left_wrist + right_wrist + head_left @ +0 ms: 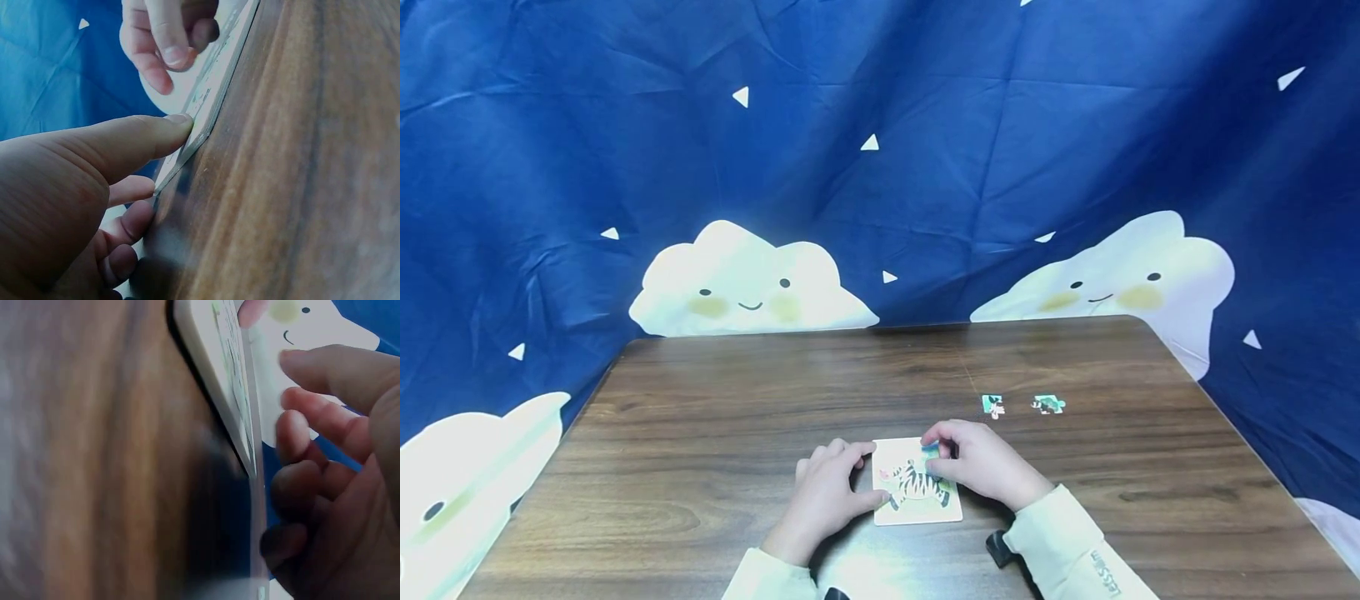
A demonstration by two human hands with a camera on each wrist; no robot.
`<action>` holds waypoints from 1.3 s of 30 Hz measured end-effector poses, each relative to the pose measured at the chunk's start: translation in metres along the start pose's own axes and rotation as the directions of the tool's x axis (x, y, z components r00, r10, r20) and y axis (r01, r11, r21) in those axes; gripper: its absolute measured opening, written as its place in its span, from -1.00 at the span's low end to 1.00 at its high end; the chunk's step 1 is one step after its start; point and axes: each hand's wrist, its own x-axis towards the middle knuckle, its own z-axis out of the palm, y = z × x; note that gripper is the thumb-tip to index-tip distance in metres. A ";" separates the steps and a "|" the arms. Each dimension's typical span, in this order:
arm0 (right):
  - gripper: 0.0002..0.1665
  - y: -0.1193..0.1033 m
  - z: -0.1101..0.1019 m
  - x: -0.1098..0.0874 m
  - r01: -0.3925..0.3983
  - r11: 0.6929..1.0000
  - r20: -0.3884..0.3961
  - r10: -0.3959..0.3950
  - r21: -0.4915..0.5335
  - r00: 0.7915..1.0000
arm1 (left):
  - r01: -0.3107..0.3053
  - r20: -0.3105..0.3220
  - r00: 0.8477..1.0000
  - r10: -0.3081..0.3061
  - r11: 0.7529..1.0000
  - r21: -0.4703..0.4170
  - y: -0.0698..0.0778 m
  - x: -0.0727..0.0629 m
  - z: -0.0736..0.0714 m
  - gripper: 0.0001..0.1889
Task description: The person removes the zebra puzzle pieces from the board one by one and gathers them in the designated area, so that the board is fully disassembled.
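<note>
A square puzzle board (917,510) with a zebra picture lies flat on the table. My left hand (827,496) is at its left side: the thumb (165,132) presses on the lower left corner, and a fingertip touches near the upper left corner. Over the board's upper right part is my right hand (981,461), its thumb and index finger a little apart. A blue-green patch, likely a puzzle piece (929,452), shows by those fingertips. In the right wrist view the right hand's fingers (294,428) are loosely bent, with nothing visible between them.
Two loose puzzle pieces lie beyond the right hand: a teal one with pink and white (992,406) and a green one (1048,404). The brown wooden table (700,417) ends at a blue curtain (820,183) printed with clouds.
</note>
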 end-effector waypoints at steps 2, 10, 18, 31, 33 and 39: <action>-0.78 0.000 0.002 0.000 -0.006 1.000 0.032 0.006 -0.011 0.999 | -0.002 -0.005 1.000 0.002 1.000 0.003 0.000 0.000 0.000 -0.30; -0.75 0.004 0.006 0.001 0.014 0.998 0.079 -0.009 -0.063 0.997 | 0.000 -0.006 1.000 0.000 1.000 -0.001 0.001 0.000 0.000 -0.30; -0.77 0.003 0.006 0.001 -0.027 0.995 0.076 0.034 -0.091 0.997 | -0.002 -0.002 1.000 0.002 1.000 -0.006 0.003 0.000 0.000 -0.30; -0.78 0.001 0.009 0.006 -0.068 0.994 0.077 0.074 -0.083 0.994 | -0.005 0.001 1.000 0.005 1.000 -0.007 0.002 0.000 -0.003 -0.30; -0.77 0.001 0.009 0.006 -0.071 0.994 0.070 0.076 -0.080 0.995 | -0.006 0.002 1.000 0.006 1.000 -0.003 0.003 0.000 -0.003 -0.30; -0.74 0.000 0.008 0.004 -0.081 0.994 0.032 0.083 -0.074 0.996 | -0.009 -0.007 1.000 0.009 1.000 0.006 0.004 0.000 -0.002 -0.31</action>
